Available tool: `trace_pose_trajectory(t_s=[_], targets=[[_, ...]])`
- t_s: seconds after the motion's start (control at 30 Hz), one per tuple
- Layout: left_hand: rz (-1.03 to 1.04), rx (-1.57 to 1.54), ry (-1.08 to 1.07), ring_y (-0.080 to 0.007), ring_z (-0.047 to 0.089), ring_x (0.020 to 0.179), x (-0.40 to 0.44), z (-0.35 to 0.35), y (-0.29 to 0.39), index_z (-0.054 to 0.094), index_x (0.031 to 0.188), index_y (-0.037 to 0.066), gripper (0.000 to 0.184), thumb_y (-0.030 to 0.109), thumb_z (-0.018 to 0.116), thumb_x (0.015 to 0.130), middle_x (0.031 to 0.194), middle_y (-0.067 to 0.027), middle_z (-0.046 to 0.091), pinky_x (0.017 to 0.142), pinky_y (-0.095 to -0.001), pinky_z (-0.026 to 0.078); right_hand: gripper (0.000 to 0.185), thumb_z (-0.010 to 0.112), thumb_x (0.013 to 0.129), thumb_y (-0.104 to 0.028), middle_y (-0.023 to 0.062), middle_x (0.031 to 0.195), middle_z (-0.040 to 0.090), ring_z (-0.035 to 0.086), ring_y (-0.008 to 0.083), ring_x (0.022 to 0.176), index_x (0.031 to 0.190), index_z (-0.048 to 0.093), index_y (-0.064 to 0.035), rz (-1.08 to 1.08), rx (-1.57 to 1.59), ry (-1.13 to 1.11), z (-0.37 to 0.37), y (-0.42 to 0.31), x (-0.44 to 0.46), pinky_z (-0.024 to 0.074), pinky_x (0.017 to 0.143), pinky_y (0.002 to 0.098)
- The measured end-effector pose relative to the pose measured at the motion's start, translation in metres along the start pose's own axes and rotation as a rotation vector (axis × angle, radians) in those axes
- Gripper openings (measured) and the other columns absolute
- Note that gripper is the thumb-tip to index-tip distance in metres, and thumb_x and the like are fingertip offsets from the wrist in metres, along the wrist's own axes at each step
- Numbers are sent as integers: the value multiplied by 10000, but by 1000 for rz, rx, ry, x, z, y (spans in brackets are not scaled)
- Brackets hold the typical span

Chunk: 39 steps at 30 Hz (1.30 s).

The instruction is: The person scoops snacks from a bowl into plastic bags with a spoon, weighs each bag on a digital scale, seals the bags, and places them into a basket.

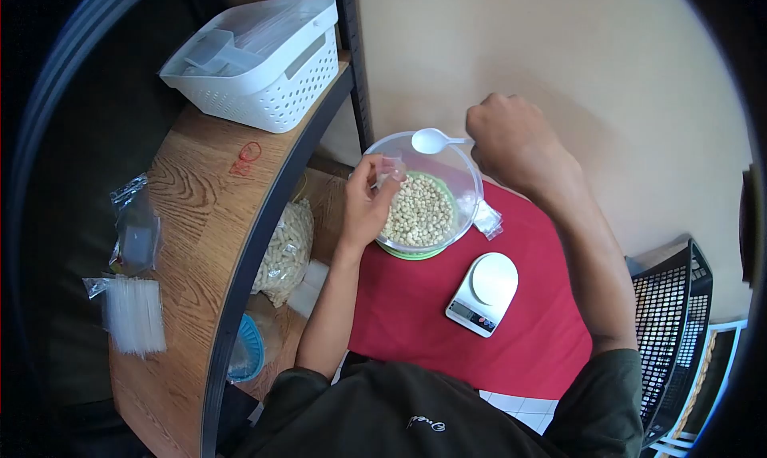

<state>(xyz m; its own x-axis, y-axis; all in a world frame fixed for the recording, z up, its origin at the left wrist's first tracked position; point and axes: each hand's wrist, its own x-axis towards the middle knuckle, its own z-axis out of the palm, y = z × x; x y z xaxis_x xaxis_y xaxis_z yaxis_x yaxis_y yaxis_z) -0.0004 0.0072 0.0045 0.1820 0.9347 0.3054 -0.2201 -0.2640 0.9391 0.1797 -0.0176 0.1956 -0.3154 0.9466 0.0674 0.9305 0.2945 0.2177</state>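
Note:
My right hand (515,142) is closed around the handle of a white plastic spoon (430,142), which is over the far side of a clear round tub (470,174). Pale, round, bean-like pieces (417,212) fill the bottom of the tub, with something green around them. At the tub's left side, my left hand (369,202) pinches a small clear plastic bag (392,167) between thumb and fingers. Whether anything is inside the bag I cannot tell. Nearer my body stands a white digital kitchen scale (489,281). Small clear bags (488,220) lie right of the tub.
A red cloth (423,322) covers the table. On the left, a wooden shelf (192,194) carries a white basket (276,87) and packs of clear plastic bags (136,314). Below it are a large filled bag (286,250) and a blue basket (249,348). A black crate (667,322) stands at right.

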Motion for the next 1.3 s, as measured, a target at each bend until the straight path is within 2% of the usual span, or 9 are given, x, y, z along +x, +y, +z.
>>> trace_pose_trajectory(t_s=[0.07,0.17,0.27,0.67,1.0,1.07,1.17,1.23,1.3], targets=[[-10,-2,14,-124,640,851,-1,-2,2,566,1071,-2,154,123,582,982,938,-63,656,763,-273,505,139,610,788,-12,214,937,686,688,363,912,884,712,-7,-12,36,-122,28,-1,11,567,771,427],[-9,-115,37,-131,642,847,-3,-3,-3,564,1077,-4,158,123,580,984,929,-73,665,766,-275,507,197,634,783,-28,211,1013,691,687,355,958,958,721,-8,-105,108,-336,86,-13,25,562,810,424],[12,-116,64,-137,636,875,-5,-4,-3,545,1103,-4,171,121,569,988,935,-91,664,806,-290,502,206,658,777,-47,197,1039,695,687,348,971,969,725,-19,-161,148,-398,131,-26,35,558,834,418],[22,-158,100,-127,602,869,-7,-6,-6,525,1107,14,187,148,576,988,938,-83,646,824,-284,493,258,710,760,-100,195,1072,689,663,341,1046,1006,719,-23,-79,353,-378,184,-55,52,546,882,416],[64,-197,140,-139,582,872,-4,-5,-3,494,1240,37,290,148,569,983,971,-86,614,770,-298,493,205,659,725,-52,232,1019,690,661,375,1013,908,713,24,-20,404,-369,145,-18,38,542,860,435],[78,-211,147,-139,580,879,-2,-5,0,479,1273,38,324,149,569,982,977,-85,609,762,-296,493,134,650,686,-126,216,744,674,674,371,786,683,690,2,-55,476,-235,134,-1,30,531,741,457],[10,-206,176,-127,572,878,-1,-3,2,489,1285,36,341,130,581,970,982,-80,609,748,-282,488,101,667,678,-105,193,716,673,669,355,724,695,704,-13,-55,430,-222,95,25,15,527,693,447],[-9,25,140,-105,564,871,0,0,3,520,1264,39,330,105,601,951,995,-74,613,748,-253,472,90,673,677,-83,193,723,676,669,352,724,712,714,-11,-8,420,-250,64,41,5,529,686,439],[-4,59,124,-152,615,880,2,3,-3,583,1195,16,326,101,679,895,1019,-75,645,782,-286,491,87,679,676,-61,194,731,679,669,348,724,729,724,-10,41,410,-275,32,47,0,532,680,430]])
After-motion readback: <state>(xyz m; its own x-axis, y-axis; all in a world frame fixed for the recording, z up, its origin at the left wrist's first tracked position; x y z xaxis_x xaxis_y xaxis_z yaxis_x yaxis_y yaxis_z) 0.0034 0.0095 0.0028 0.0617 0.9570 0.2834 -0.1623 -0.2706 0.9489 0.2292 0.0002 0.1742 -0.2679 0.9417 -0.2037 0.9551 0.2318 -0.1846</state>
